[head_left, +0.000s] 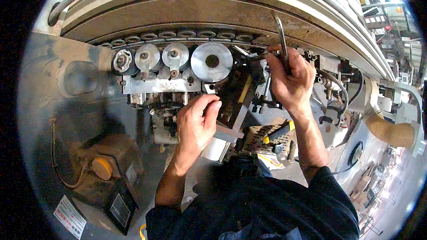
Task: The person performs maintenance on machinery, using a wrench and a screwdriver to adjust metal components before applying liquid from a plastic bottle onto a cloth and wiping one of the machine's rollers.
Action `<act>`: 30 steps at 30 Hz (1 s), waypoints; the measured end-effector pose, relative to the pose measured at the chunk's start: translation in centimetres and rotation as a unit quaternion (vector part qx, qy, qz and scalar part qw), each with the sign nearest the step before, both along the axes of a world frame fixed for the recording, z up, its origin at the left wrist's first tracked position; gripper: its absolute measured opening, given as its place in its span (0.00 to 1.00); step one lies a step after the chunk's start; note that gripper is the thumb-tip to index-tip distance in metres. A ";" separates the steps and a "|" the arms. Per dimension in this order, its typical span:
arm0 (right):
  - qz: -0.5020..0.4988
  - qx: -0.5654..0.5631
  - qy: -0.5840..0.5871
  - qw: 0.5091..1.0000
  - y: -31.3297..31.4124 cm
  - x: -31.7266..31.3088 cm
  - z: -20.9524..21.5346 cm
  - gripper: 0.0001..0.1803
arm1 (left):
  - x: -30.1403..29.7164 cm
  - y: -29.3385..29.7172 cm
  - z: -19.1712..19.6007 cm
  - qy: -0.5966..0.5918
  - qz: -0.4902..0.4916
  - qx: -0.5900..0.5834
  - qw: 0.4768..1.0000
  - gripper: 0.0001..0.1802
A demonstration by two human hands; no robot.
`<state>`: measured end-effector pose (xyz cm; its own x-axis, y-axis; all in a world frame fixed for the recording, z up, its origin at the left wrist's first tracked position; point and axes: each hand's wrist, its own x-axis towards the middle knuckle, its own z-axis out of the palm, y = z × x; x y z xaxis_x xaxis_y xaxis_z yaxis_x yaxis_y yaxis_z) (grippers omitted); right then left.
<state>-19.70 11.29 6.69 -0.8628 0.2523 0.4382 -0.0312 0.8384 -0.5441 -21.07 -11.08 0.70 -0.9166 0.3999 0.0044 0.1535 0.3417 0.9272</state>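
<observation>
My right hand (291,78) is closed around a hex key (281,33) whose bent end points up toward the machine's long beam. Its fingers are over a cluster of dark fittings and rods, and they hide the key's lower end. My left hand (196,122) is raised in front of the roller unit, with fingers curled and thumb and forefinger drawn together. Whatever may be in that pinch does not show. Just beyond it is a large silver disc (211,62) with a dark centre hole. Smaller rollers (175,56) line up to its left above a metal plate (161,84).
A dusty brown beam (178,13) runs across the far side, above a row of dark round pads. At lower left sits a dusty box with an orange cap (102,169). A yellow-and-black handle (279,132) lies near my right forearm. A ribbed tan hose (387,129) bends at the right.
</observation>
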 end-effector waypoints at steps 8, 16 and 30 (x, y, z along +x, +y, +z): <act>0.048 -0.017 -0.013 0.999 0.7 0.0 0.3 0.12 | -1.9 1.1 -0.1 -0.015 -0.023 -0.009 1.000 0.08; 0.050 -0.028 0.016 0.998 0.6 -0.4 -0.2 0.13 | -7.5 4.3 0.7 0.182 0.009 -0.078 0.980 0.06; 0.110 -0.059 0.017 0.992 1.7 -0.7 -0.4 0.09 | -9.8 7.3 -0.9 0.224 -0.216 -0.016 0.950 0.24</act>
<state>-20.38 13.02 6.30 -0.8880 0.1107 0.4462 -0.2261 0.7400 -0.6335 -30.89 -3.82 -0.17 -0.5761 0.7449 0.3365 0.6624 0.1843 0.7262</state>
